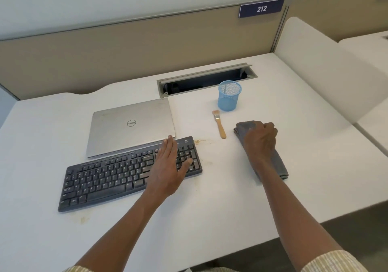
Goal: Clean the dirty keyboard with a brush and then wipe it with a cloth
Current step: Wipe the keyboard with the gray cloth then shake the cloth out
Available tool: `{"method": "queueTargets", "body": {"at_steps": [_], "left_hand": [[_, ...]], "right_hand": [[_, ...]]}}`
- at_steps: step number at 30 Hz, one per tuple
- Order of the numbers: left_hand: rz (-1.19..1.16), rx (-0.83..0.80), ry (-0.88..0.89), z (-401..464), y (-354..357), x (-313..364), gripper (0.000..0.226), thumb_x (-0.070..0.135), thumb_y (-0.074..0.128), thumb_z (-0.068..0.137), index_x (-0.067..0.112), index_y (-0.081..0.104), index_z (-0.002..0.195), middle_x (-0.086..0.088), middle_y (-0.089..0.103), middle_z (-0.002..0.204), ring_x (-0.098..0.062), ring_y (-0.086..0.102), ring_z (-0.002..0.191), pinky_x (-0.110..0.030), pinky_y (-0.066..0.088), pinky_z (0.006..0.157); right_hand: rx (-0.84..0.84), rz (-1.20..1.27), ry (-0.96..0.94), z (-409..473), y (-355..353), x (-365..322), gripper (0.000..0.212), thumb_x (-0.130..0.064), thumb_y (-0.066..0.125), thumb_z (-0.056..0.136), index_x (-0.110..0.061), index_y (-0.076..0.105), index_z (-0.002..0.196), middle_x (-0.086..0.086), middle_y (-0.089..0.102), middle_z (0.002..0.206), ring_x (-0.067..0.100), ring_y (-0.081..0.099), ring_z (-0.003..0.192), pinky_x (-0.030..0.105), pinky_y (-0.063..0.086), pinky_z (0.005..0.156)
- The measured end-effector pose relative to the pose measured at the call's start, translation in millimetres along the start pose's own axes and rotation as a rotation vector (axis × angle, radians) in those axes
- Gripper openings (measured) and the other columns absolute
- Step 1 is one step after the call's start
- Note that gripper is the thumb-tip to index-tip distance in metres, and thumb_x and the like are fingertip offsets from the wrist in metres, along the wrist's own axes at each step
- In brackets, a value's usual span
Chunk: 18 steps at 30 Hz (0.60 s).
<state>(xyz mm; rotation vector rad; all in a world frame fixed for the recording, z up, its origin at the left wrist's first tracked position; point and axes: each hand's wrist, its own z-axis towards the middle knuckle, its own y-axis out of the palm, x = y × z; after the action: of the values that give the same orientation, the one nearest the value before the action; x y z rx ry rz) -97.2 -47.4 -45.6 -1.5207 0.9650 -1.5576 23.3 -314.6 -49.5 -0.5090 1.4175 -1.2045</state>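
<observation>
Sleeves (333, 262): pale striped fabric at bottom edge, both arms bare fwd of it.
Tabletop (210, 208): white; faint brownish stains nr front-left corner of keyboard and just R of its right end.
Keyboard (117, 177): black, lies flat, angled w/ right end farther away; sits directly in front of laptop, back edge almost touching it.
Left hand (170, 166): flat, fingers straight and spread, palm down on keyboard's right end over the number keys; thumb points R, fingertips reach the back edge nr laptop corner. Grips nothing.
Right hand (260, 139): fingers curled, gripping far end of the cloth; knuckles up.
Cloth (279, 164): grey, folded in a long strip, on tabletop well R of keyboard; near end sticks out from under forearm.
Crumbs (200, 141): small tan specks on tabletop just beside keyboard's back-right corner.
Brush (219, 123): wooden handle, pale bristles pointing away; lies flat betw keyboard and cloth, untouched.
Laptop (130, 124): silver, lid shut, round logo on top.
Pen cup (229, 95): blue mesh, upright, just behind brush; contents can't tell.
Cable slot (205, 79): grey-framed, lid open, dark inside.
Partition (126, 61): beige panel at back.
Sign (261, 8): dark blue, reads 212, on partition top.
</observation>
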Motion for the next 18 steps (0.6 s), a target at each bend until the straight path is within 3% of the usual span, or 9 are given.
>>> {"method": "queueTargets", "body": {"at_steps": [6,11,14,18], "left_hand": [[0.002,0.022,-0.007,-12,7,1,0.095,0.075,0.02,0.094,0.009,0.008,0.162,0.002,-0.006,0.168,-0.011,-0.01,0.155,-0.032,0.001,0.127],[0.011,0.048,-0.056,-25,1,-4,0.088,0.067,0.03,0.099,0.01,0.008,0.162,0.002,-0.006,0.168,-0.01,-0.011,0.154,-0.028,-0.002,0.123],[0.023,0.067,-0.08,-37,-3,-11,0.088,0.068,0.029,0.098,0.012,0.007,0.162,0.002,-0.006,0.169,-0.009,-0.011,0.155,-0.028,-0.002,0.123],[0.02,0.078,-0.121,-52,-13,-25,0.087,0.066,0.031,0.099,0.012,0.007,0.162,0.003,-0.006,0.169,-0.009,-0.011,0.155,-0.03,0.0,0.124]], "right_hand": [[-0.365,-0.131,0.226,11,-26,46,0.06,-0.045,0.06,0.091,-0.002,0.045,0.129,0.021,0.049,0.131,0.04,0.046,0.122,0.046,0.041,0.097],[-0.505,-0.06,0.281,10,-26,60,0.056,-0.038,0.067,0.086,-0.006,0.047,0.128,0.016,0.053,0.129,0.038,0.05,0.12,0.048,0.045,0.099],[-0.482,0.002,0.26,7,-28,63,0.045,-0.028,0.074,0.081,-0.004,0.055,0.114,0.017,0.061,0.118,0.038,0.058,0.107,0.041,0.051,0.086],[-0.491,0.197,0.23,5,-39,59,0.032,-0.022,0.078,0.077,-0.002,0.059,0.094,0.015,0.065,0.097,0.034,0.062,0.09,0.032,0.042,0.061]]}}
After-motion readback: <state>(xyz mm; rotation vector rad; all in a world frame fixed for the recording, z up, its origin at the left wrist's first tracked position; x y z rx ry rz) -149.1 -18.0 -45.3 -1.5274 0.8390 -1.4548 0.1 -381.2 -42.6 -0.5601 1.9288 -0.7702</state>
